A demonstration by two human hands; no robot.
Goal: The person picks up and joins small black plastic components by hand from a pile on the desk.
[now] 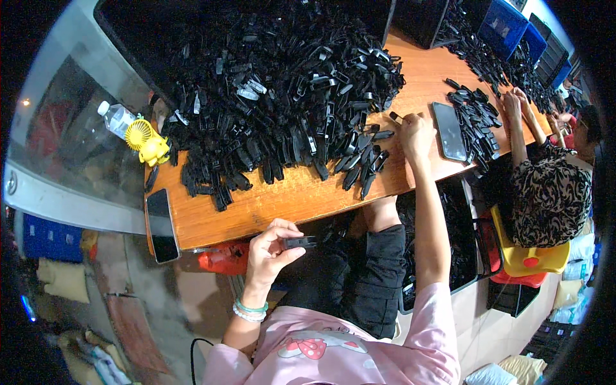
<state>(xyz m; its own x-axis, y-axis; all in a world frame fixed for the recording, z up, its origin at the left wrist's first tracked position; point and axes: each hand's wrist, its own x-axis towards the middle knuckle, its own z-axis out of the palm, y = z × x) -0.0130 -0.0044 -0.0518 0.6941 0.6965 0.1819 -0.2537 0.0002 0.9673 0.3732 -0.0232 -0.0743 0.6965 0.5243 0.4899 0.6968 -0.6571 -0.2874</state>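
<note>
Wooden table [282, 208]; black clip [301, 242] pinched in left hand [271, 251], black piece [396, 117] in right hand [416, 133].

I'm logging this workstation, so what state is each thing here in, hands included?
Left hand: closed on a black piece
Right hand: fingertips at another black piece, grip unclear
Black parts: heaped loosely on the wooden table
Left phone: screen dark
Right phone: face up, screen dark
Bottle: capped
Yellow fan: running or off, cannot tell
Yellow seat: occupied by a co-worker
</note>
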